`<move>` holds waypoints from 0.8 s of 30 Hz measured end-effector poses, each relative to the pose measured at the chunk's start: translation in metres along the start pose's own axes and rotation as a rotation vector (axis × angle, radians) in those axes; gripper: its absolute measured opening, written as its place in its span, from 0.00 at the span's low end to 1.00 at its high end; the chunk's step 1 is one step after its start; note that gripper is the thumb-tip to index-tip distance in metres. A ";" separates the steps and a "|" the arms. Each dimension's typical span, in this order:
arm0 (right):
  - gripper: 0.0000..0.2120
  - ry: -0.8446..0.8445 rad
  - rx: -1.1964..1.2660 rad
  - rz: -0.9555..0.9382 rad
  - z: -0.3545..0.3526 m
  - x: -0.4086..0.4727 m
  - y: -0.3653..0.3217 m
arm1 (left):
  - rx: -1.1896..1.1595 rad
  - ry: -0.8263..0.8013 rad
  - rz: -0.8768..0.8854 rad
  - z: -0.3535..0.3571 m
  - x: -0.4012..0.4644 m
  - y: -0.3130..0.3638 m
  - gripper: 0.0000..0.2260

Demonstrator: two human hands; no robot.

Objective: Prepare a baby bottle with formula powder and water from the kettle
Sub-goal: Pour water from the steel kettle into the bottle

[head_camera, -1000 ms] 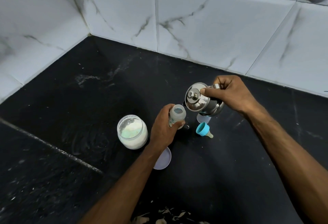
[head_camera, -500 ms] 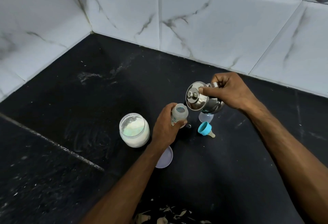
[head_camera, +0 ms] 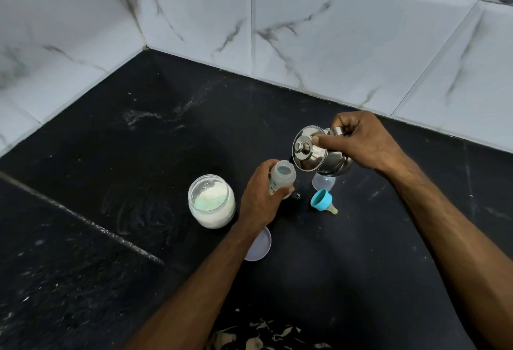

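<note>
1. Black stone counter (head_camera: 138,155) in a corner of white marbled wall tiles (head_camera: 347,38).
2. Left hand (head_camera: 259,199) wraps the open baby bottle (head_camera: 281,179), mid-counter, just right of the formula jar (head_camera: 212,201).
3. Right hand (head_camera: 361,141) grips the steel kettle (head_camera: 319,152), tipped toward the bottle mouth, thumb pressing the lid.
4. Pour tips: keep the spout over the mouth, tilt slowly, keep the bottle upright, keep the lid pinned.
5. Blue teat ring (head_camera: 322,199) and clear cap (head_camera: 323,181) lie just right of the bottle; jar lid (head_camera: 259,244) near side.
6. Bottle print: red marks, unreadable.
</note>
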State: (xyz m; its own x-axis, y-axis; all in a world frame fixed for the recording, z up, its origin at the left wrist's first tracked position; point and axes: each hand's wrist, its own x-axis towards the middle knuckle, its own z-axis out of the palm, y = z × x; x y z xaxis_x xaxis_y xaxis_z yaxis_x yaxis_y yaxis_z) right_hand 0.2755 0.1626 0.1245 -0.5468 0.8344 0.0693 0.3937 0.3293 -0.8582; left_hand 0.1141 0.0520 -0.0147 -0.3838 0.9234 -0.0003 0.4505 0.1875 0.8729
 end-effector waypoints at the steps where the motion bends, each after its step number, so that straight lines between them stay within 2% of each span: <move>1: 0.21 -0.001 0.001 0.000 0.000 0.000 -0.001 | -0.002 -0.002 0.000 0.000 0.000 0.000 0.26; 24: 0.19 0.001 -0.074 -0.037 -0.005 -0.002 -0.010 | -0.011 -0.001 0.021 0.001 0.000 -0.003 0.26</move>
State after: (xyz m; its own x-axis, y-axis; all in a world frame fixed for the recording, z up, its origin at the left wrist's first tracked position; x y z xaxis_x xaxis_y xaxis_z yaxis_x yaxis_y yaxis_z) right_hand 0.2767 0.1601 0.1358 -0.5615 0.8213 0.1009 0.4265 0.3918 -0.8152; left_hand 0.1137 0.0522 -0.0177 -0.3735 0.9275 0.0179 0.4494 0.1640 0.8782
